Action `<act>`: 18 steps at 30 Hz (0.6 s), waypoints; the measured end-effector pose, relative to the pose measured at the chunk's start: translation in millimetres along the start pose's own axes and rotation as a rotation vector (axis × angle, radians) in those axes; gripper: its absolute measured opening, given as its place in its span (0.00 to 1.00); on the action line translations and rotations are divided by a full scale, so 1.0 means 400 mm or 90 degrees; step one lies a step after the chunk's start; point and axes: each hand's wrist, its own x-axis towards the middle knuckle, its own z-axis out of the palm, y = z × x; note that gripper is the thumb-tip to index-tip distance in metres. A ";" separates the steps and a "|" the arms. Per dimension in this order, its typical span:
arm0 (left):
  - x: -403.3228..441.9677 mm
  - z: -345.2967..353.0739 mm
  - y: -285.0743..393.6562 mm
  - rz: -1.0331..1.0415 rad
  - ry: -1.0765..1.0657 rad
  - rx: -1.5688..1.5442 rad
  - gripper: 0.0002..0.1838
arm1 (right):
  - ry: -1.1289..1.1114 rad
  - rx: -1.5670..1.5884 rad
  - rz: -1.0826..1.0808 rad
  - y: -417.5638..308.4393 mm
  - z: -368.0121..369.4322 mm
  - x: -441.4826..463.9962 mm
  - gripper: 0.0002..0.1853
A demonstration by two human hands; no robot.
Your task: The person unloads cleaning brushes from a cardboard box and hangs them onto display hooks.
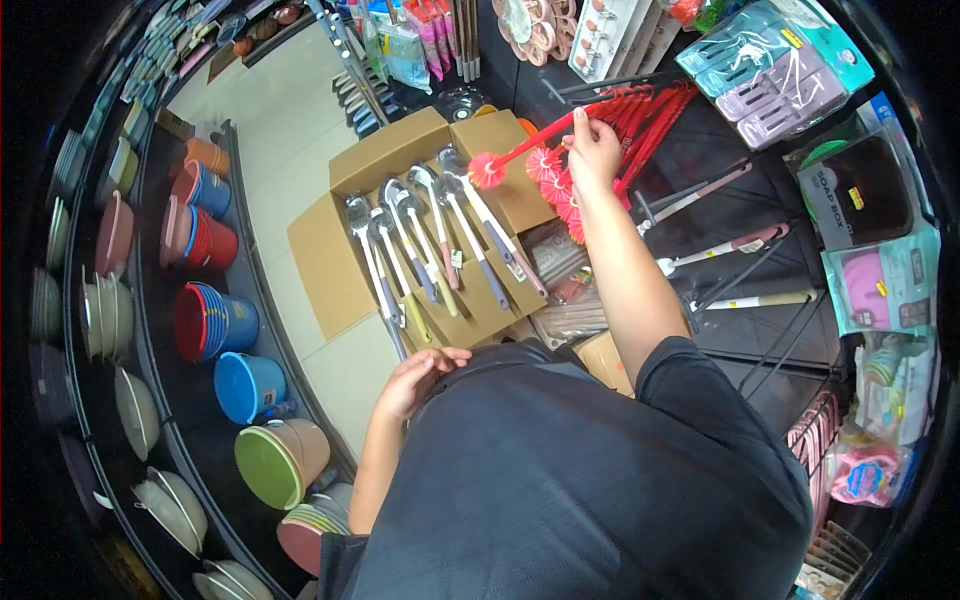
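Note:
My right hand (592, 150) is closed around the handle of a red brush (487, 170) with a round bristle head, which points left over the cardboard box. Beside that hand, several more red brushes (640, 125) hang in a bunch from a black rack hook (600, 92). My left hand (415, 383) is near my shirt front with loosely bent fingers and nothing visible in it. In front of me the open cardboard box (320, 270) bears several long-handled brushes (415, 240) with white shafts, coloured grips and plastic-wrapped heads.
Shelves on the left carry stacked buckets (250, 385) and basins (136, 410). To the right, a black rack holds hanging brushes (730, 245) and packaged soap boxes (850, 190). Mops and packets hang at the back; the tiled floor (275, 130) runs along the aisle.

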 end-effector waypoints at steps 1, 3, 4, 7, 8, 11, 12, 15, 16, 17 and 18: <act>-0.001 0.005 0.001 -0.001 0.003 0.005 0.15 | -0.011 -0.010 0.006 0.006 -0.004 0.010 0.16; -0.001 0.007 0.001 -0.001 0.008 0.009 0.15 | -0.023 -0.022 0.014 0.010 -0.004 0.021 0.16; 0.000 0.006 0.002 -0.001 0.003 0.009 0.15 | -0.014 -0.016 0.000 0.013 -0.003 0.026 0.16; 0.001 0.006 0.001 -0.003 0.004 -0.002 0.15 | -0.007 -0.020 -0.012 0.009 0.000 0.027 0.16; 0.000 0.006 -0.001 -0.006 0.010 -0.011 0.16 | -0.009 -0.028 -0.010 0.006 0.001 0.026 0.16; 0.002 0.001 -0.010 -0.002 0.004 -0.021 0.15 | -0.021 -0.018 -0.017 0.004 0.007 0.022 0.17; 0.002 0.002 -0.010 -0.002 0.005 -0.022 0.15 | -0.022 -0.019 -0.016 0.006 0.010 0.022 0.17; -0.001 0.004 -0.010 0.001 0.003 -0.018 0.15 | -0.019 0.012 -0.013 0.025 0.017 0.030 0.17; -0.002 0.004 -0.010 -0.007 0.010 -0.021 0.15 | -0.024 0.008 -0.022 0.034 0.017 0.038 0.17; -0.003 0.004 -0.011 -0.014 0.016 -0.023 0.15 | -0.029 0.004 -0.031 0.032 0.018 0.037 0.17; -0.004 0.004 -0.011 -0.015 0.017 -0.024 0.15 | -0.030 0.003 -0.030 0.031 0.019 0.035 0.17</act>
